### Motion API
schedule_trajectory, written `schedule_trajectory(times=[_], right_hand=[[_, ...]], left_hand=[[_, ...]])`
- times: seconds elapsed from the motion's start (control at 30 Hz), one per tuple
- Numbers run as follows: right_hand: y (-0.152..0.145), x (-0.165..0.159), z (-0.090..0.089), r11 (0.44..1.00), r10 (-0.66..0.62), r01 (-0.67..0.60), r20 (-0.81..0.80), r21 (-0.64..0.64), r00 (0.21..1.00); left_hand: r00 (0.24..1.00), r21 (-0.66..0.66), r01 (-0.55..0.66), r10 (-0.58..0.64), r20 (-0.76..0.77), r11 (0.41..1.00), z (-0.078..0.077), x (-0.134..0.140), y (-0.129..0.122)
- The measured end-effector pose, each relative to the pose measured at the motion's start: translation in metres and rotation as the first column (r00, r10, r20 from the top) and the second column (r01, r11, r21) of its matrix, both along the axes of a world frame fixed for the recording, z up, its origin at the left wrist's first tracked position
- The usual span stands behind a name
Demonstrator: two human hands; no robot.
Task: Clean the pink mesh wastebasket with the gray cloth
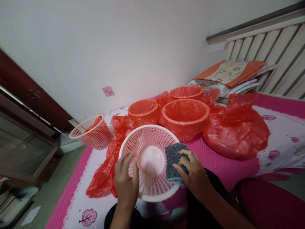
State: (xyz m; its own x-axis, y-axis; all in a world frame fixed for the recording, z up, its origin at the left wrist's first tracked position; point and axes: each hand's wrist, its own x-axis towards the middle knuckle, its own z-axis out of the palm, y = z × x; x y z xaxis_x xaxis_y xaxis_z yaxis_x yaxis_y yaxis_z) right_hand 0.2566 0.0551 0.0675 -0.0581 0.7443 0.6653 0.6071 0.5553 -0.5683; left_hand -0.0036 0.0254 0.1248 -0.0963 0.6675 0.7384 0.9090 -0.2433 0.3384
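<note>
A pale pink plastic basket (152, 190) with slotted walls faces me, tilted so that I look into its round bottom. At its left rim is my left hand (126, 178), fingers apart and partly over the wall; whether it touches is hard to tell. My right hand (192, 171) grips a dark grey cloth (173, 159) against the basket's right rim. Crumpled red plastic bags (105, 178) lie just left of the basket. Behind it stand several baskets lined with red bags, among them one lined basket (184, 130).
A pink basket (97, 136) with a red bag inside leans at the left. A full-looking red bag (235, 133) sits at the right. Folded fabrics (231, 74) are stacked by the radiator (269, 51). The white wall (133, 47) rises behind.
</note>
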Motion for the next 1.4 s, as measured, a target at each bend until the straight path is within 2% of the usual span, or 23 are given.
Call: schedule_trajectory(times=[0.07, 0.13, 0.2, 0.27, 0.33, 0.4, 0.53, 0.6, 0.73, 0.83, 0.93, 1.0, 1.1, 1.17, 1.23, 1.3, 1.4], right_hand=[[-0.003, 0.001, -0.006, 1.000, 0.011, -0.011, 0.009, 0.021, 1.000], [-0.004, 0.002, -0.012, 0.999, 0.006, -0.006, 0.000, 0.039, 1.000], [-0.002, 0.005, -0.016, 0.999, -0.007, 0.009, -0.035, 0.046, 0.999], [0.003, 0.008, -0.020, 0.999, -0.024, 0.026, -0.084, 0.022, 0.996], [0.010, 0.011, -0.025, 0.998, -0.056, 0.050, -0.142, -0.046, 0.988], [0.017, 0.014, -0.030, 0.985, -0.094, 0.060, -0.212, -0.164, 0.973], [0.026, 0.013, -0.034, 0.911, -0.146, 0.013, -0.294, -0.412, 0.944], [0.029, 0.011, -0.027, 0.898, -0.136, -0.009, -0.298, -0.440, 0.945], [0.039, 0.008, 0.003, 0.961, -0.053, -0.015, -0.240, -0.275, 0.969], [0.050, 0.009, 0.026, 0.991, 0.018, -0.037, -0.138, -0.132, 0.990], [0.061, 0.010, 0.037, 0.992, 0.092, -0.093, -0.021, -0.086, 0.996], [0.065, 0.010, 0.038, 0.990, 0.114, -0.112, 0.021, -0.082, 0.993], [0.067, 0.010, 0.039, 0.989, 0.130, -0.127, 0.039, -0.077, 0.991], [0.065, 0.009, 0.040, 0.984, 0.163, -0.159, 0.053, -0.078, 0.985], [0.061, 0.008, 0.043, 0.977, 0.202, -0.196, 0.080, -0.079, 0.976], [0.055, 0.005, 0.046, 0.973, 0.224, -0.215, 0.118, -0.085, 0.968], [0.046, -0.004, 0.048, 0.983, 0.171, -0.159, 0.163, -0.088, 0.972]], left_hand=[[0.995, -0.028, -0.098, 0.099, 0.031, 0.995, 0.009, -0.019, 0.010], [0.985, -0.129, -0.152, 0.161, 0.066, 0.980, 0.018, -0.033, 0.021], [0.980, -0.267, -0.123, 0.160, 0.119, 0.956, 0.026, -0.042, 0.029], [0.980, -0.391, -0.035, 0.109, 0.167, 0.920, 0.032, -0.044, 0.033], [0.977, -0.449, 0.014, 0.084, 0.198, 0.894, 0.035, -0.042, 0.033], [0.970, -0.437, 0.010, 0.097, 0.223, 0.899, 0.033, -0.039, 0.030], [0.959, -0.368, 0.034, 0.074, 0.274, 0.929, 0.024, -0.037, 0.016], [0.952, -0.334, 0.043, 0.063, 0.299, 0.941, 0.021, -0.036, 0.009], [0.903, -0.238, -0.010, 0.111, 0.415, 0.971, 0.004, -0.031, -0.005], [0.793, -0.240, -0.033, 0.172, 0.585, 0.970, -0.023, -0.023, -0.015], [0.727, -0.307, 0.051, 0.176, 0.664, 0.950, -0.047, -0.019, -0.025], [0.739, -0.328, 0.065, 0.176, 0.651, 0.942, -0.052, -0.019, -0.029], [0.847, -0.300, 0.014, 0.148, 0.510, 0.954, -0.036, -0.021, -0.028], [0.931, -0.245, -0.032, 0.118, 0.346, 0.969, -0.016, -0.021, -0.021], [0.987, -0.185, 0.007, 0.023, 0.160, 0.983, 0.006, -0.016, -0.011], [0.996, -0.181, 0.089, -0.091, -0.003, 0.979, 0.025, -0.006, 0.001], [0.962, -0.349, 0.178, -0.238, -0.135, 0.920, 0.043, 0.014, 0.016]])
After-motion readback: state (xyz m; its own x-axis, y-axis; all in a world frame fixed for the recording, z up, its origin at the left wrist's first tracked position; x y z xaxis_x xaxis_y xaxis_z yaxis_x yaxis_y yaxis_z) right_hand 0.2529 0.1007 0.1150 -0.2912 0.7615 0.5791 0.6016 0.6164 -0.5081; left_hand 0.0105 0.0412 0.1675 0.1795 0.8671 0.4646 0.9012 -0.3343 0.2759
